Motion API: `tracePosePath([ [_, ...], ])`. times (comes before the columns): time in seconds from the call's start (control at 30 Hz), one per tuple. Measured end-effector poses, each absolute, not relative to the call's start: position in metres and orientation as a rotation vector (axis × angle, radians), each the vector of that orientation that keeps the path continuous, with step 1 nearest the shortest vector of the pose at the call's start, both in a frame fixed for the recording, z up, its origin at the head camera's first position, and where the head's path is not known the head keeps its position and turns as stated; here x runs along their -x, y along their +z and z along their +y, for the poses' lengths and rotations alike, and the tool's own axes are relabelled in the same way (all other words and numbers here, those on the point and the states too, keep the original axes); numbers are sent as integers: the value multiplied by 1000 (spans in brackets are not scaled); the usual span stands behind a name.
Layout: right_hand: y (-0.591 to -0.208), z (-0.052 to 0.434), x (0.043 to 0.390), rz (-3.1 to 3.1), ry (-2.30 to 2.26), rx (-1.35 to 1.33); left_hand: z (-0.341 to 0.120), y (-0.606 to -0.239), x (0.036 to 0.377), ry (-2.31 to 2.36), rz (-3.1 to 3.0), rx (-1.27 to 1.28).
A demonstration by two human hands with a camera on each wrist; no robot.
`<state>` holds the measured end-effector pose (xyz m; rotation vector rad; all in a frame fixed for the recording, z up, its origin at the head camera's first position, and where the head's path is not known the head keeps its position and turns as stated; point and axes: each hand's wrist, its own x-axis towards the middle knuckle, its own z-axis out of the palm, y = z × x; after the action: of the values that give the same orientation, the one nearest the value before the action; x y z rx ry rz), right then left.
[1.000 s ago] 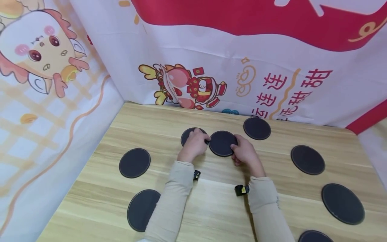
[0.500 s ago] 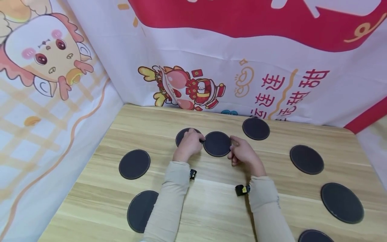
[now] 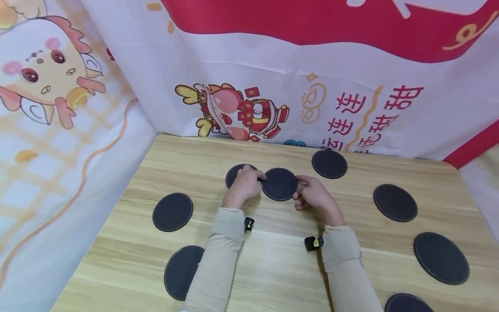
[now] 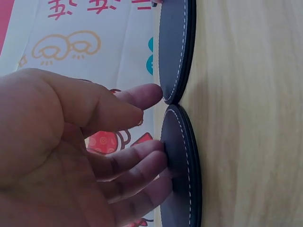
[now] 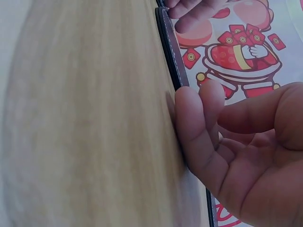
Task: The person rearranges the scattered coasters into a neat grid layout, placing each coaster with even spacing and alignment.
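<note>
Two round black coasters with stitched rims lie side by side at the far middle of the table in the head view, rims meeting. My left hand [image 3: 243, 187] rests its fingertips on the left coaster [image 3: 233, 174], partly covering it. In the left wrist view, its index finger reaches the rim of the other coaster [image 4: 174, 42], while the remaining fingers touch the lower coaster [image 4: 179, 142]. My right hand [image 3: 315, 193] is at the right edge of the middle coaster [image 3: 280, 184], fingers loosely bent. The right wrist view has its fingertips low on the tabletop, right at that coaster's rim [image 5: 173, 52].
More black coasters lie spread around: one at the back [image 3: 329, 164], several down the right side [image 3: 395, 202], and two at left, the far one [image 3: 173, 212] whole and the near one [image 3: 181, 272] partly under the left sleeve. A printed cloth [image 3: 249, 56] hangs behind the wooden table [image 3: 273, 268].
Both hands have shifted the two middle coasters slightly left together. The right fingers, earlier overlapping the middle coaster's edge, now sit just beside it. In the last half second little has moved.
</note>
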<state>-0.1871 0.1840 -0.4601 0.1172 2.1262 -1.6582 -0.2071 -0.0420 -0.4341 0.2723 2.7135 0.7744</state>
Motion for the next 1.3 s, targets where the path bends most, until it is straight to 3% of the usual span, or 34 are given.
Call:
tracePosePath([
  [0.27, -455, 192, 189, 2116, -1661, -102, -23, -428, 205, 848, 2691, -408],
  [0.5, -451, 247, 193, 2198, -1809, -306, 31, -429, 219, 1240, 2524, -536],
  [0.83, -466, 289, 196, 1812, -2119, -504, 116, -445, 248, 1507, 2344, -238],
  [1.03, -468, 286, 198, 1800, -2135, -486, 133, -449, 252, 1450, 2406, -185],
  [1.3, -464, 290, 197, 1798, -2175, -588, 137, -462, 259, 1827, 2144, 140],
])
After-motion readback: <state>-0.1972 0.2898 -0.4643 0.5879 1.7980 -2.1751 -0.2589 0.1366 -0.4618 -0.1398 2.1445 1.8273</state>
